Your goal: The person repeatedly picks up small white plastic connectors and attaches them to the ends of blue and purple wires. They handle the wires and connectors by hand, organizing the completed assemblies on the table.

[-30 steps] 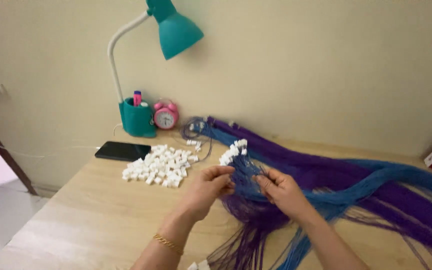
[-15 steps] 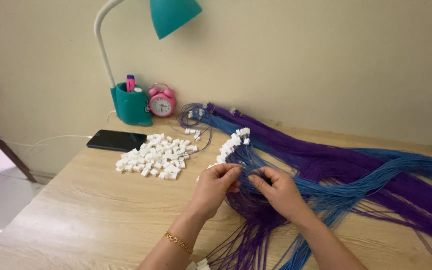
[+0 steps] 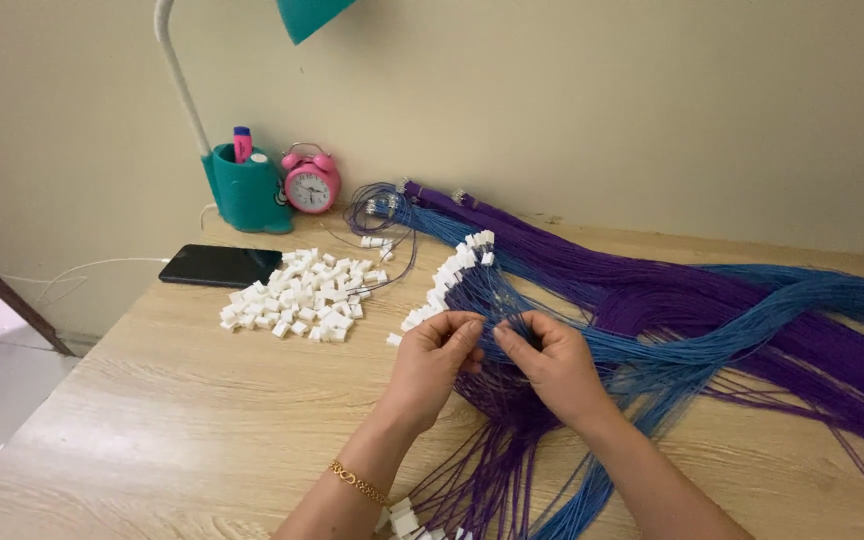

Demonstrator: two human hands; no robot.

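With our left hand (image 3: 434, 358) and right hand (image 3: 552, 362) pinched shut on thin, limp blue wires (image 3: 512, 322) over the table (image 3: 152, 420), we judge them light and tangle-prone, best gripped near their white connectors (image 3: 452, 275).

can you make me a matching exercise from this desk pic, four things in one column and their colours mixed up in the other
Things:
1. alarm clock
2. phone
3. pile of small connectors
4. pen holder

Colours:
a. white
b. teal
c. pink
d. black

Pairs: 1-c, 2-d, 3-a, 4-b
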